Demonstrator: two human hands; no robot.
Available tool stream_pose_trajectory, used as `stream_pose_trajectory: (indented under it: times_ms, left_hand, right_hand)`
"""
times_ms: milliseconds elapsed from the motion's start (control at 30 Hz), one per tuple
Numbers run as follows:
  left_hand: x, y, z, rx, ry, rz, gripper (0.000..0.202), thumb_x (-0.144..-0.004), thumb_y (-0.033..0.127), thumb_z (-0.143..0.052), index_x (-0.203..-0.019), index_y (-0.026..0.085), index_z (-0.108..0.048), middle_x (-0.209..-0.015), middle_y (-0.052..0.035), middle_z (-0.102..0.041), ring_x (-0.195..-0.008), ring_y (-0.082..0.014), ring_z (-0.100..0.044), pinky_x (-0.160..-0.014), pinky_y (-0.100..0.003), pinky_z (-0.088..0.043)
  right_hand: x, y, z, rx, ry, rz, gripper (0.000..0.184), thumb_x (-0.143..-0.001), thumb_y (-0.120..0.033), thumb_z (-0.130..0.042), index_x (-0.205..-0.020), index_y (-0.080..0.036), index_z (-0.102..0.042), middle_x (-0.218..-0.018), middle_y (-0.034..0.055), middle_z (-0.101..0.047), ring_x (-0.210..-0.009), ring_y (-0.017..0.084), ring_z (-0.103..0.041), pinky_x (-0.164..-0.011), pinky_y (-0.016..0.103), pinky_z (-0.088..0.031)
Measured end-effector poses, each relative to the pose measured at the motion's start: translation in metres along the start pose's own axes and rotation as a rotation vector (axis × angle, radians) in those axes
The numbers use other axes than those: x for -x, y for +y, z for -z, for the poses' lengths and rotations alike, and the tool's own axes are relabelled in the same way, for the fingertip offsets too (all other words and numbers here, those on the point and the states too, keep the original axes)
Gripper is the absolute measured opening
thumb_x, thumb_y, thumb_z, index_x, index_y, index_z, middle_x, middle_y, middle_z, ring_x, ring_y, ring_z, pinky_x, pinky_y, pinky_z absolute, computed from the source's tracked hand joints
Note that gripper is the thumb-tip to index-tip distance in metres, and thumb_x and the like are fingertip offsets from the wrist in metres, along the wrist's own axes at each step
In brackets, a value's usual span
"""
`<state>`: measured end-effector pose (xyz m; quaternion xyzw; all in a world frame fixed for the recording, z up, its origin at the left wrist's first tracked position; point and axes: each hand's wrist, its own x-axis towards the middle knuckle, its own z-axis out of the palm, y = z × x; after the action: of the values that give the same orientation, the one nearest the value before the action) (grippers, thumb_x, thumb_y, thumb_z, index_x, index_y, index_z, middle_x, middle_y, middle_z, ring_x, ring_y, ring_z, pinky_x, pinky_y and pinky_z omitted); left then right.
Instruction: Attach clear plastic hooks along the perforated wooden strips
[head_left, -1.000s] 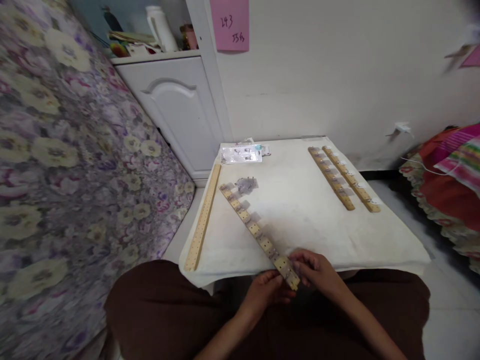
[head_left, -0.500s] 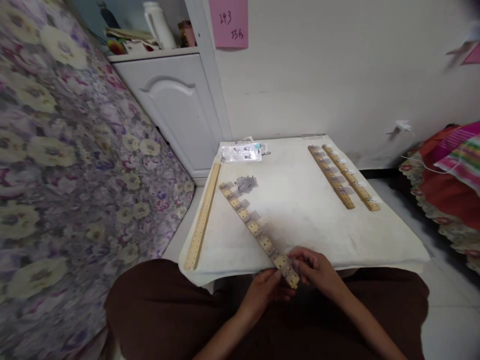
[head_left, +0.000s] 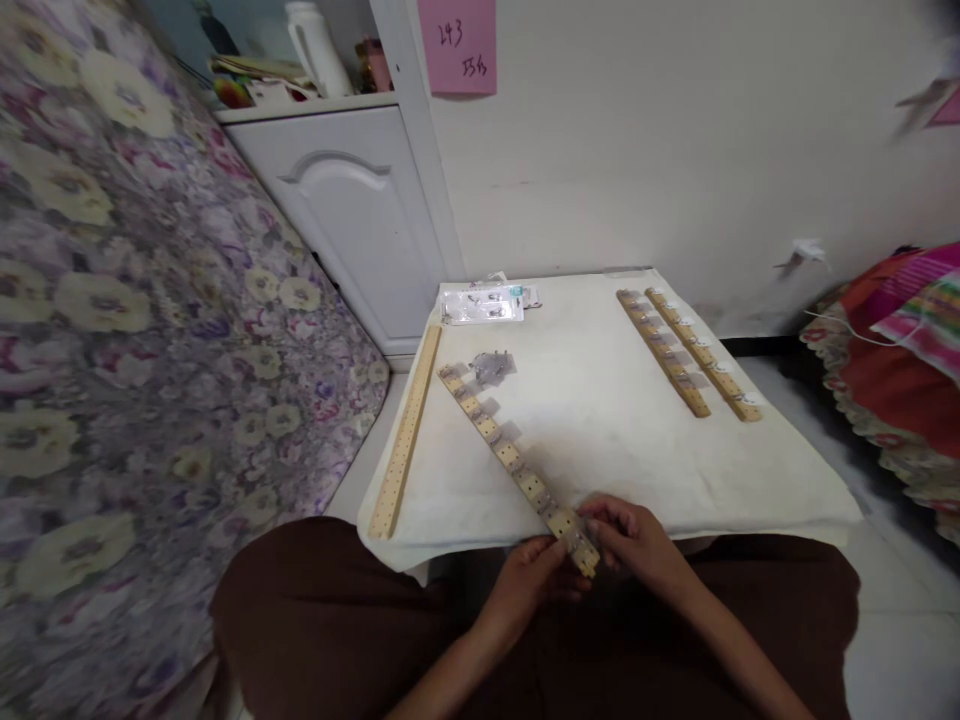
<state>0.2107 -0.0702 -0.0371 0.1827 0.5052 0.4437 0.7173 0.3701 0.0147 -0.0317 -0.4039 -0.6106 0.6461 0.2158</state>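
Left hand, one: gripping firmly at lower centre of the frame, thumb pressing on top and fingers curling beneath the near end of a drilled strip
Right hand, one: curling narrowly, fingertips touching that strip's right edge at lower centre; whether they are pinching anything, cannot tell
Drilled strip, one: long, flat, wood-coloured, running diagonally from centre left to lower centre, carrying a row of small metal-and-clear-plastic pieces
Bare strip, one: pale, straight, dotted with holes, lying at centre left
Fitted strips, two: wood-coloured, bearing similar pieces, lying side by side at centre right
Heap of small parts, one: clear and metallic, sitting just beside the drilled strip's far end
Clear packet, at least one: glossy plastic, lying above the heap
Tablecloth, one: cream, softly wrinkling, spreading beneath the strips
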Motion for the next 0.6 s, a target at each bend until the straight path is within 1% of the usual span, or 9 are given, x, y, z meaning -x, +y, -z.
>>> stream_pose_trajectory:
  times_ms: [300,600]
  left_hand:
    - [-0.0011,-0.0013,-0.0001,0.000,0.015,0.012,0.049,-0.065,0.055,-0.071,-0.088,0.012,-0.064,-0.080,-0.0071,-0.070,-0.066,-0.0169,-0.067,-0.061,-0.027,-0.049]
    - [-0.0021,-0.0019,-0.0007,0.006,0.021,0.019,0.050,-0.064,0.054,-0.072,-0.089,0.011,-0.064,-0.080,-0.0087,-0.071,-0.067,-0.0190,-0.068,-0.063,-0.029,-0.050]
  right_hand:
    - [-0.0009,0.0023,0.0009,-0.023,0.003,-0.001,0.021,-0.078,-0.037,-0.057,-0.091,-0.021,-0.060,-0.051,-0.0075,-0.050,-0.039,0.009,-0.044,-0.042,0.021,-0.035]
    - [0.0012,-0.0034,-0.0005,0.002,0.015,-0.003,0.019,-0.080,-0.036,-0.056,-0.088,-0.019,-0.058,-0.049,-0.0076,-0.048,-0.038,0.008,-0.043,-0.040,0.020,-0.032]
